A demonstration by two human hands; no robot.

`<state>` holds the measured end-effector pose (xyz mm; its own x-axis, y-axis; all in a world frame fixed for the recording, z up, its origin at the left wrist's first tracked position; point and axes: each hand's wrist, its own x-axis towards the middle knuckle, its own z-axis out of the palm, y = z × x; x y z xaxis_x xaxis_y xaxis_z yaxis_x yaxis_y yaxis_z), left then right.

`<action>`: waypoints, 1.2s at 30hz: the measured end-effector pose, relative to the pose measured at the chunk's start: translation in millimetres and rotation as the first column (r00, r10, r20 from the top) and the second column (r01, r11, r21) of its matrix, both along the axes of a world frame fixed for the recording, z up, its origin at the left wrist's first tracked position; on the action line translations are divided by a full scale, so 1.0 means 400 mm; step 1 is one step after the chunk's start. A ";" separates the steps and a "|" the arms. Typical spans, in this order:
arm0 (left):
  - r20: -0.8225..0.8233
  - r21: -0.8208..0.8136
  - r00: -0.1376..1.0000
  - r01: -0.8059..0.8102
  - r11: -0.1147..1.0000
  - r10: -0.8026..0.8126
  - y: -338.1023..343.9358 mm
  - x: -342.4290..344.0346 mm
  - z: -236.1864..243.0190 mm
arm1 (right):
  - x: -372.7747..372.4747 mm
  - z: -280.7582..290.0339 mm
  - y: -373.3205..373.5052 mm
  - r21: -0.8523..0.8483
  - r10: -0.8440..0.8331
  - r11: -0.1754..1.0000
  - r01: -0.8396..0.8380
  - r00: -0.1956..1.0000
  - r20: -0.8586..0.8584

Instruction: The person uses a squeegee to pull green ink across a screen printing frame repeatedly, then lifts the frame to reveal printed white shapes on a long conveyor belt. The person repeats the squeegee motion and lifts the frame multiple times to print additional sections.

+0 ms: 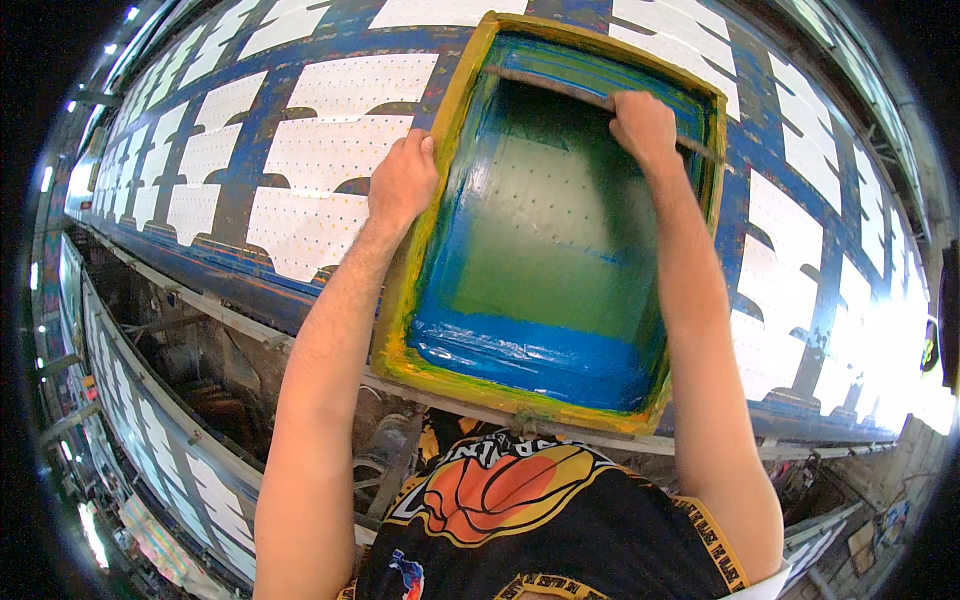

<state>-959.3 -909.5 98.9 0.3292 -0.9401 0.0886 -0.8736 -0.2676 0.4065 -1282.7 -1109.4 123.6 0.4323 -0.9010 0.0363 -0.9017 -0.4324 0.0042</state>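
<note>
A screen-printing frame (500, 399) with yellow-stained sides lies in front of me, over white pieces on a long table. My left hand (405, 178) is closed at the frame's left side, its fingers curled at the edge. Near the far end of the frame, my right hand (643, 127) grips a long thin squeegee (550, 83) set crosswise inside it. Dotted white material shows through the greenish mesh (530, 240). Wet blue ink (520, 352) covers the near end of the mesh, and more blue lies around its edges. The squeegee's lower edge is hidden.
Rows of dotted white cut pieces (320, 155) lie on the blue-stained table (262, 95), left and right of the frame. The table's near rail (235, 318) runs just before my body. At the lower left stands another table (150, 420) bearing white pieces.
</note>
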 end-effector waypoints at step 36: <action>0.006 -0.045 0.997 0.081 0.996 -0.080 0.000 0.025 -0.023 | -0.019 0.105 0.399 0.287 0.044 0.957 -0.037 0.999 -0.016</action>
